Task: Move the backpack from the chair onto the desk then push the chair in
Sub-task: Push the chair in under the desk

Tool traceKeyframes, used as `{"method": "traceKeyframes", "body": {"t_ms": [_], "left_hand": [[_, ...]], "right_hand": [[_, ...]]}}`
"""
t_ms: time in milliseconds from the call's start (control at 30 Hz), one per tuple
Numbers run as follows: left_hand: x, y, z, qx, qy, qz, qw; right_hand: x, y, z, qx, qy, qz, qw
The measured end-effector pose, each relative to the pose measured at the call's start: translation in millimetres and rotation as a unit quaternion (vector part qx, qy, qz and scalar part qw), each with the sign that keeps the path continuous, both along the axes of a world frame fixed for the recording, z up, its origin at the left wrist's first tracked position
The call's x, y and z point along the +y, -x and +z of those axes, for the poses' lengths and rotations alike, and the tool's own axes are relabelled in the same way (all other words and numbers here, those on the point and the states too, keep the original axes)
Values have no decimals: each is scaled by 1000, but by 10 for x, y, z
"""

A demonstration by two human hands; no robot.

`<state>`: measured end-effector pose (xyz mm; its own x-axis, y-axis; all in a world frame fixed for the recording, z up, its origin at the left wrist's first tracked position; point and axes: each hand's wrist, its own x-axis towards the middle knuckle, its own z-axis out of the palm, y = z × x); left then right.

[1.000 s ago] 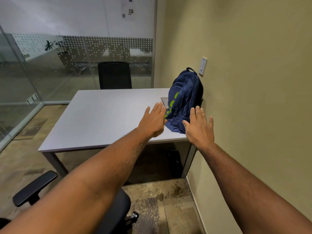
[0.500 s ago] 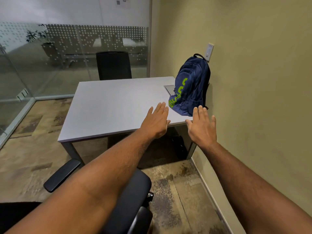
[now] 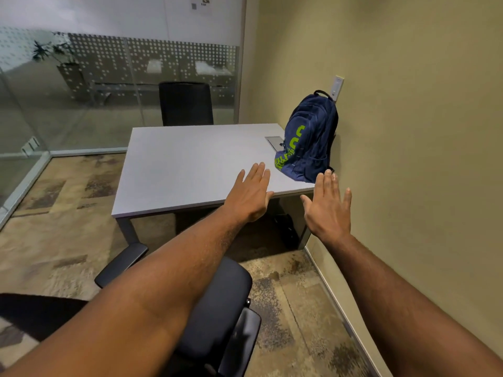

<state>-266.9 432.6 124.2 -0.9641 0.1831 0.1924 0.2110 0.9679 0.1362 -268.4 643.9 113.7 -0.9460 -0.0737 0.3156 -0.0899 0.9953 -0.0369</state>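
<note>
The backpack (image 3: 307,140) stood upright on the table (image 3: 190,161), at its far right corner, leaning against the wall (image 3: 408,131). Both hands were spread flat and empty: the left hand (image 3: 249,195) hovered over the table's near edge, the right hand (image 3: 328,206) just off the corner, neither touching the backpack. The chair (image 3: 217,303) sat below the arms, pulled well out from the table, its armrest (image 3: 122,263) angled left. The bag part looked done, so the chair remained. To do it well, I would grip the backrest or both armrests, square the seat to the table edge, and roll it straight in, stopping short of a knock that could topple the backpack.
</note>
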Motion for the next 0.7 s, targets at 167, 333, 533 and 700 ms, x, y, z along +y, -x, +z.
{"method": "traceKeyframes", "body": {"t_ms": [167,333,533,700], "left_hand": [[-104,-132,-29,-2,10,10,1000],[-187,-183,-9,-6,15,34,999],[-344,-266,31,-5,18,58,998],[-578,-291,38,-11,22,79,997]], "right_hand": [[-67,-5,-36,-11,-3,12,1000],[-117,98,-6,-8,-9,35,999],[-300,267,11,-17,-2,57,998],[-603,394,13,-22,10,68,997]]}}
